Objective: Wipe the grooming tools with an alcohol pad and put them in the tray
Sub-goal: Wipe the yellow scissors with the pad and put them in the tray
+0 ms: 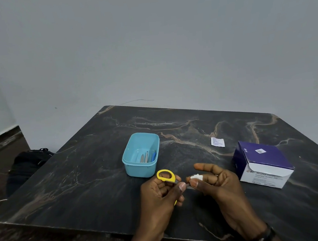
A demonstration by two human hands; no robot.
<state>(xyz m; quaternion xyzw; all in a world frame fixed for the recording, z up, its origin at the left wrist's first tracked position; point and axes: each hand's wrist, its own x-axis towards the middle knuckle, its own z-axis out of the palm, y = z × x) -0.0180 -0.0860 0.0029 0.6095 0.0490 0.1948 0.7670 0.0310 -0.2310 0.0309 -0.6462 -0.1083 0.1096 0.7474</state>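
Observation:
My left hand (pixel 160 194) grips small scissors with yellow handles (pixel 166 175) just above the table's near middle; one handle loop sticks up, the blades point right and are mostly hidden. Pinched between thumb and fingers of my right hand (pixel 216 182) is a crumpled white alcohol pad (pixel 196 177), pressed around the scissor blades. Just beyond my left hand stands the light blue tray (pixel 131 160), a small plastic tub holding a few slim tools (pixel 147 156).
A purple and white box of alcohol swabs (pixel 262 165) sits open at the right. A torn white pad wrapper (pixel 217 142) lies behind it. The dark marble table (pixel 82 174) ends near my wrists. A black bag (pixel 28 163) rests on the floor at left.

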